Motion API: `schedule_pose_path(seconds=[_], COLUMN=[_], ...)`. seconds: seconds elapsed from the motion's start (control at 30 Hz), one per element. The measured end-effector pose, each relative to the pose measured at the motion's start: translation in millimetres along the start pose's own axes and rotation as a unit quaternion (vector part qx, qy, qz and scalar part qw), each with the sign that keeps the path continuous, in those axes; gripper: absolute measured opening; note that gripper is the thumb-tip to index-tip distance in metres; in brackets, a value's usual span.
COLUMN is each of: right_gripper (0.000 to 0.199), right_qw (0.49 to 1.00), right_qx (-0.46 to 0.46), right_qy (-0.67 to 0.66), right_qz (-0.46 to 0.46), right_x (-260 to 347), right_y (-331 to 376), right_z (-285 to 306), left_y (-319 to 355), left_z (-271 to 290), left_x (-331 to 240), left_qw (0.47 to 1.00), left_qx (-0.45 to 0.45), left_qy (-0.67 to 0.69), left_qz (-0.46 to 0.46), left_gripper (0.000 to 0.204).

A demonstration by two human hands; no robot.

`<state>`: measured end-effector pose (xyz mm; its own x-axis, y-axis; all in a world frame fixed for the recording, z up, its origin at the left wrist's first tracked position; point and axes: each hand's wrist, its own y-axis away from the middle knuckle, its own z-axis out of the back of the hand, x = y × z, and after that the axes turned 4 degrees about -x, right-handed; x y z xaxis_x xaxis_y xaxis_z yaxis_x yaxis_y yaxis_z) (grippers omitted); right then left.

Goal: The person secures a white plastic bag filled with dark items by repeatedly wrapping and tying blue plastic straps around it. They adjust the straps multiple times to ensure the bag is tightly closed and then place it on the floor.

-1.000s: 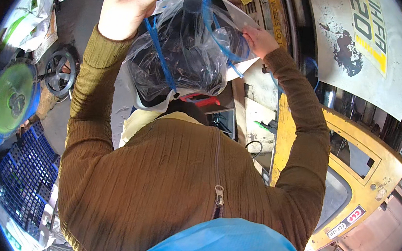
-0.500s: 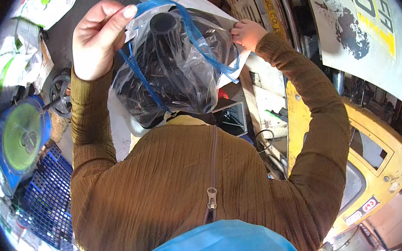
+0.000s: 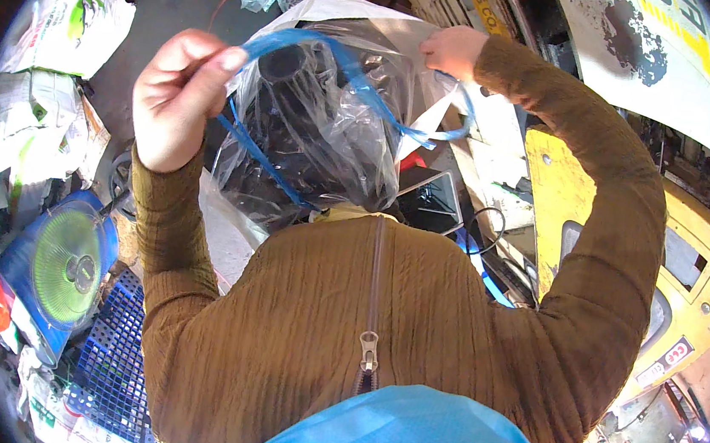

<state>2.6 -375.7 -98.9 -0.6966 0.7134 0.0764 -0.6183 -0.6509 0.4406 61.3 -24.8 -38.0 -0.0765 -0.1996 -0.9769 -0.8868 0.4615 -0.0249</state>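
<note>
A white sack (image 3: 333,4) with a clear plastic liner (image 3: 355,128) stands in front of my chest. Through the film show black parts, one with a round dark end (image 3: 281,62); their kind is unclear. My left hand (image 3: 181,94) is closed, pinching a blue plastic string (image 3: 306,36) between thumb and fingers at the sack's left side. The string loops across the sack's mouth, and a strand hangs down its near left side. At the far right edge of the sack, my right hand (image 3: 454,52) has its fingers closed on the white rim.
On the left stand a fan (image 3: 67,266) with a blue frame, a blue plastic crate (image 3: 120,353) and white printed bags (image 3: 79,24). A yellow metal panel (image 3: 571,191) is at the right. Near the sack's right side lies a dark tray-like box (image 3: 432,202).
My right hand has moved right and slightly up, drawing the sack's rim outward. My left hand has dropped a little, and the string loop has widened toward the right.
</note>
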Motion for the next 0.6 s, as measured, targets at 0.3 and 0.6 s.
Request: schedule_pose_path(seconds=[0.3,0.6], right_gripper=[0.009,0.01], right_qw=[0.857,0.938], right_qx=[-0.24,-0.213], right_qy=[-0.431,-0.21], right_qz=[-0.146,-0.174], right_x=[6.1,38.1], right_y=[55.7,66.3], right_z=[36.3,5.2], left_y=[-109.1,-127.8], left_z=[-98.6,-191.6], left_x=[24.0,95.2], left_qw=[0.842,0.522], left_qx=[0.268,0.503], left_qy=[-0.398,-0.643], left_qz=[-0.248,-0.248], left_gripper=[0.015,0.027])
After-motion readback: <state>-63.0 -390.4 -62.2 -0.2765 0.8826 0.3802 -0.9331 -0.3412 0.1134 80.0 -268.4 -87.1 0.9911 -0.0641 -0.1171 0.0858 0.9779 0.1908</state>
